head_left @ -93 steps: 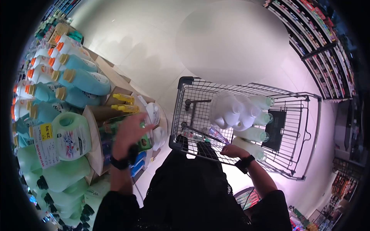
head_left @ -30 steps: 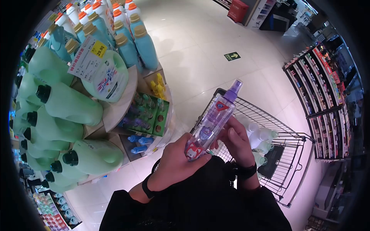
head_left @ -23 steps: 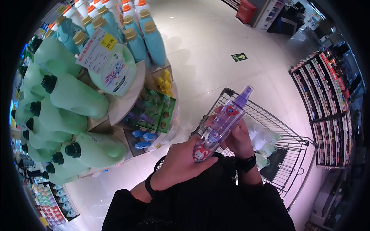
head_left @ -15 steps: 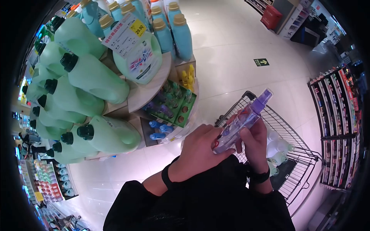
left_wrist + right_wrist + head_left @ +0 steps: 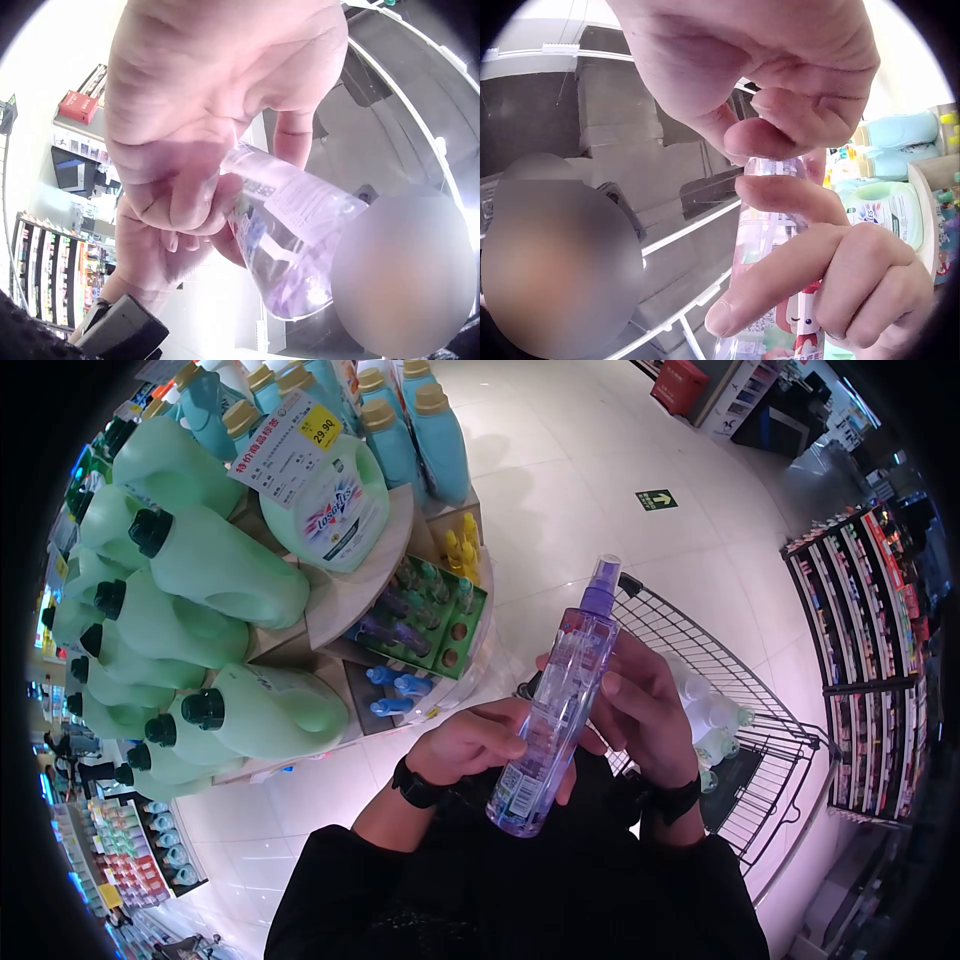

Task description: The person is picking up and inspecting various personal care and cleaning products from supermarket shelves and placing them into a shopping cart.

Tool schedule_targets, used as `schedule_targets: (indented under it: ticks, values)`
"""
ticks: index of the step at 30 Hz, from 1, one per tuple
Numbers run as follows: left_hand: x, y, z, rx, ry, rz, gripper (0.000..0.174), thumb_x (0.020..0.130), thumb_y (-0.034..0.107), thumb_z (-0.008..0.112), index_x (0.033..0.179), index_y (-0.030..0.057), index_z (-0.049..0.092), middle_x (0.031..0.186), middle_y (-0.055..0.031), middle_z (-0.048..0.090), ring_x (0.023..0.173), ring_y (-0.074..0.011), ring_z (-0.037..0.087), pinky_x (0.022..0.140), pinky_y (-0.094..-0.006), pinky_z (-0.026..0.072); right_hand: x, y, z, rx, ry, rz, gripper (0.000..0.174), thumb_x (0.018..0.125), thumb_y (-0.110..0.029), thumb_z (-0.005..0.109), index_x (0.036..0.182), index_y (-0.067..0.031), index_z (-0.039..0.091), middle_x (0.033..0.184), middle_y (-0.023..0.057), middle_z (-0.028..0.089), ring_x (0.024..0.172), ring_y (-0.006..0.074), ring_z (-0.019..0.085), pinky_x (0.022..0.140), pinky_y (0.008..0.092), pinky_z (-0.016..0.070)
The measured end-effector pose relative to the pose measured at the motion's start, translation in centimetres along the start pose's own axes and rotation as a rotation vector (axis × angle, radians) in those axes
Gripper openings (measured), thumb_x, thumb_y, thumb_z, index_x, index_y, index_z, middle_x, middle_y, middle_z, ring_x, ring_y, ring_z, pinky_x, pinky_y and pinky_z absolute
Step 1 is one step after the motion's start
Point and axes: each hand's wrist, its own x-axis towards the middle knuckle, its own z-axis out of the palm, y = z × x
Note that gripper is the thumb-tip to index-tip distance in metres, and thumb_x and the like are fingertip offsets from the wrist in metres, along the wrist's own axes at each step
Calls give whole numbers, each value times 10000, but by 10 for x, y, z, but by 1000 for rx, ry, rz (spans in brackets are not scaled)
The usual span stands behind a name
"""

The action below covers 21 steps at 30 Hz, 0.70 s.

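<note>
Both hands hold a clear spray bottle (image 5: 550,720) with a purple spray head and a see-through cap, tilted in front of the body. Its back label with a barcode faces the head camera. My left hand (image 5: 468,742) grips the lower half, thumb across the front. Higher up, my right hand (image 5: 645,710) holds the side below the spray head. In the left wrist view the bottle's base (image 5: 300,292) sticks out beyond the fingers. A red cartoon figure (image 5: 801,319) shows on the bottle's other face in the right wrist view.
A display stand at left bears green jugs (image 5: 225,570), blue bottles (image 5: 435,445) and a price card (image 5: 290,448). Below is a green box (image 5: 465,650) of small spray bottles. A shopping cart (image 5: 690,625) with white and pale green bottles (image 5: 710,730) stands at right.
The left hand has left the stand and the right hand the cart; both have come to the spray bottle. Lately the bottle has turned from its cartoon front to its barcode side and tipped more upright.
</note>
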Motion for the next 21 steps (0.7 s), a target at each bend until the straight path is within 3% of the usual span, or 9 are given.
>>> schedule_targets:
  ticks: [7,9,10,11,13,14,17,19,21]
  values:
    - [3,-2,7,96,98,19,601,829,269,656,1293,-77,494,1045,-192,663,960,-283,653,877,-371,489,2,6,-6,82,-25,-14,450,903,-143,622,1290,50,498,1142,145,662,468,29,431,434,177,380]
    - [3,-5,7,457,373,30,497,813,209,709,1236,-4,558,1055,-116,677,960,-248,652,835,-367,497,-1,3,-8,-62,72,-20,435,893,-127,640,1272,43,512,1106,127,666,512,31,474,462,180,408]
    - [6,-6,2,704,470,54,441,753,207,773,1116,35,591,965,-81,681,871,-259,654,760,-372,500,0,3,-7,-207,174,-30,421,882,-111,658,1254,35,525,1070,108,671,555,34,517,491,182,435]
    - [8,-8,4,704,483,61,441,753,207,773,1116,35,591,965,-81,681,871,-259,654,760,-372,500,2,4,-4,-207,161,-25,421,882,-111,658,1254,35,525,1070,108,671,555,34,517,491,182,435]
    - [16,-15,9,1513,881,14,505,691,285,816,1051,7,596,889,-136,652,800,-311,641,737,-366,493,8,6,4,-583,265,-57,396,862,-79,687,1218,19,543,985,72,662,704,58,602,588,194,492]
    - [17,-27,3,1611,968,162,480,675,304,820,979,20,581,829,-150,606,772,-347,609,702,-393,482,12,16,4,-536,307,-43,376,857,-73,696,1190,20,548,950,61,651,819,89,632,676,224,520]
    - [13,-29,5,1550,1028,8,492,661,309,806,985,30,563,898,-129,607,897,-323,598,737,-426,485,17,17,12,-540,233,-17,360,856,-59,694,1171,33,548,957,75,649,830,101,632,720,238,524]
    - [0,-24,-2,1556,1021,128,472,686,314,799,985,34,564,814,-134,610,814,-323,617,702,-416,486,19,18,10,-491,147,16,349,857,-24,674,1171,24,529,983,89,648,889,129,633,782,275,521]
    - [-17,-11,-8,1214,635,23,445,707,319,793,970,37,571,707,-140,600,706,-328,626,649,-398,481,23,26,0,-314,-183,-28,362,863,5,646,1195,3,501,1035,103,641,958,161,625,845,311,509]
